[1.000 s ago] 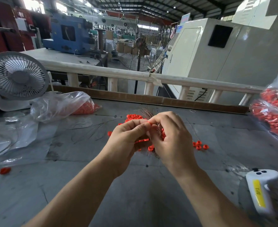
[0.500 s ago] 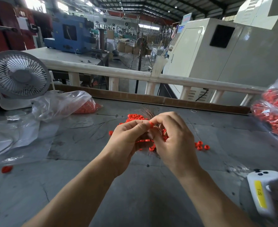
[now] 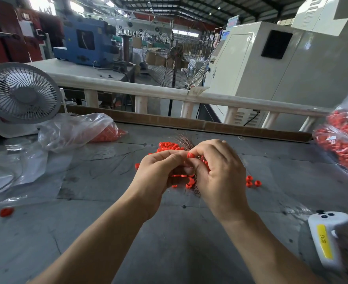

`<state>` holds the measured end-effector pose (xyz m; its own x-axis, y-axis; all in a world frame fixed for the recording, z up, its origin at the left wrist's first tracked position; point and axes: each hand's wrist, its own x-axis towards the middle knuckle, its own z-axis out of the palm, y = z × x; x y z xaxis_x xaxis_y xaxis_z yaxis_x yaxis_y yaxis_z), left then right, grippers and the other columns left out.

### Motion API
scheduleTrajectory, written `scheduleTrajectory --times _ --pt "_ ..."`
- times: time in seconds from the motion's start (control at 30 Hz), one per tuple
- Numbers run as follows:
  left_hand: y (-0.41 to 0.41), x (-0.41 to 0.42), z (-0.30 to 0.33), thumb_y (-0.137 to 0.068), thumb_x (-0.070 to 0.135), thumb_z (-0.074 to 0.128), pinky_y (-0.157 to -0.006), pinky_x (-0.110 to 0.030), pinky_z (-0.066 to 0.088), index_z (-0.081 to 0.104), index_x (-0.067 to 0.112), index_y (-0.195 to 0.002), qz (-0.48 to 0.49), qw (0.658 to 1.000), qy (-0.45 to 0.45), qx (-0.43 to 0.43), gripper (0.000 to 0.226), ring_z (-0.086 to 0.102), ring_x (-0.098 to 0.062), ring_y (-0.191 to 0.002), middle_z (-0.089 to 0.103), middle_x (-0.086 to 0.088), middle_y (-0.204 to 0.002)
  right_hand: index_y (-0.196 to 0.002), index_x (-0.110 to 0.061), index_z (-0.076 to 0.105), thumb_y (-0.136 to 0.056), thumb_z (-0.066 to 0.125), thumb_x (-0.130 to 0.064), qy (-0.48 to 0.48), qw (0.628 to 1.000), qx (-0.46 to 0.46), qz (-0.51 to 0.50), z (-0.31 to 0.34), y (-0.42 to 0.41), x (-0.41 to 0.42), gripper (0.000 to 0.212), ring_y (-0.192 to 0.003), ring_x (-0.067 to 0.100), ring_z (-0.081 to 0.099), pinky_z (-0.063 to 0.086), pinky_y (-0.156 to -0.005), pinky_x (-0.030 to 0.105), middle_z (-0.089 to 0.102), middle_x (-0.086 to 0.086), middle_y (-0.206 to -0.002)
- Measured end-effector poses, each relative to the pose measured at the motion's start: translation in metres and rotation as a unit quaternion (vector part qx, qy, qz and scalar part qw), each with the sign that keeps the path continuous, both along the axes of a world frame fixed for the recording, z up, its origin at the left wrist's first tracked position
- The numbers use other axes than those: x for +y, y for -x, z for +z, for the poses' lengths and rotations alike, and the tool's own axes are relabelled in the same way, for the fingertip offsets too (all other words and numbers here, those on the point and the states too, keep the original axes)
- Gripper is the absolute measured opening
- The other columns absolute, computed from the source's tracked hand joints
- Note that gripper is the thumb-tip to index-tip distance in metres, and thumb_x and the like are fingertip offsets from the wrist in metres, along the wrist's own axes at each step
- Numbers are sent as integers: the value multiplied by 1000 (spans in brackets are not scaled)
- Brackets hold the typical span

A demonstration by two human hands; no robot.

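Note:
Both hands meet over the middle of the grey table (image 3: 169, 242). My left hand (image 3: 158, 175) pinches a small red ring (image 3: 190, 155) between thumb and forefinger. My right hand (image 3: 220, 171) curls its fingers round a bundle of thin copper wires (image 3: 184, 140), whose ends stick out above and below the hand. Some red rings are held inside the hands, partly hidden. A pile of loose red rings (image 3: 168, 146) lies on the table just behind the hands. Three more red rings (image 3: 251, 181) sit to the right of my right hand.
A white desk fan (image 3: 21, 95) stands at the back left beside a clear plastic bag with red parts (image 3: 81, 130). Another bag of red parts (image 3: 345, 140) lies at the right edge. A white controller (image 3: 324, 238) rests at the front right. One stray red ring (image 3: 6, 212) lies at the left.
The hands have stayed together in the same spot; the red ring now shows at the tips of my left fingers against the wires. The view shifted slightly.

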<state>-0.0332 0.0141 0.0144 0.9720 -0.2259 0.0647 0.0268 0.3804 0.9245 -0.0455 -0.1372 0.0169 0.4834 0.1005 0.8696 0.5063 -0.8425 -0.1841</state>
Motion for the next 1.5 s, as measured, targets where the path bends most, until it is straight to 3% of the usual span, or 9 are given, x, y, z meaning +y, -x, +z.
scheduleTrajectory --times 0.3,0.47,0.6,0.73,0.9,1.1,1.23,1.33,1.5 --pt "-1 1 0 -98 15 62 -77 -47 45 73 -5 -100 12 1000 15 -5 22 58 -33 -78 65 -23 -84 -91 -11 72 -91 74 -14 16 1000 7 20 4 0 1 4 -88 25 61 50 -80 37 65 -1 -92" --pt "-3 4 0 -98 14 61 -67 -34 55 72 -2 -104 9 999 34 -31 20 63 -25 -74 62 -20 -86 -103 -15 73 -94 76 -21 12 1000 20 20 4 5 3 11 -78 15 61 53 -64 34 64 -4 -88" --pt "-3 6 0 -98 12 61 -62 -31 56 71 -1 -100 6 998 42 -37 17 69 -26 -76 68 -20 -88 -106 -12 70 -96 75 -21 -18 997 31 64 2 7 6 15 -82 12 63 53 -72 27 67 -4 -94" --pt "-4 6 -1 -97 17 64 -69 -34 58 71 -3 -102 18 999 33 -26 21 67 -29 -81 68 -22 -92 -104 -10 70 -94 76 -15 -33 995 42 89 -1 5 7 13 -83 12 64 55 -74 29 68 -2 -95" --pt "-5 5 -4 -93 26 69 -72 -40 57 71 -4 -106 34 999 18 -5 33 64 -33 -84 67 -23 -94 -105 -13 69 -93 76 -10 -20 992 75 95 -2 6 5 14 -93 8 65 53 -82 22 69 -5 -101" --pt "-7 7 -6 -93 20 71 -68 -35 59 75 0 -98 70 998 4 1 21 67 -28 -79 72 -21 -90 -113 -13 72 -89 77 -6 -13 991 104 85 -3 6 5 26 -103 12 68 54 -92 29 73 -4 -109" --pt "-6 6 -5 -94 21 71 -65 -30 60 78 4 -94 79 996 -27 -12 18 68 -21 -72 76 -16 -89 -108 -18 72 -89 77 -15 -1 993 110 40 -4 2 0 20 -101 10 63 51 -87 23 67 -8 -106" --pt "-6 5 -6 -96 22 70 -64 -29 58 78 8 -92 98 991 -89 -26 17 68 -17 -70 77 -12 -88 -101 -23 71 -86 79 -19 -37 992 109 -55 -4 -7 -16 18 -95 15 61 49 -80 29 64 -9 -100" --pt "-9 7 -9 -98 14 65 -68 -33 58 78 14 -87 135 976 -167 -37 16 68 -14 -70 78 -6 -83 -93 -22 71 -83 80 -18 -100 942 213 -238 -11 -23 -70 13 -95 30 66 53 -81 38 72 2 -96"
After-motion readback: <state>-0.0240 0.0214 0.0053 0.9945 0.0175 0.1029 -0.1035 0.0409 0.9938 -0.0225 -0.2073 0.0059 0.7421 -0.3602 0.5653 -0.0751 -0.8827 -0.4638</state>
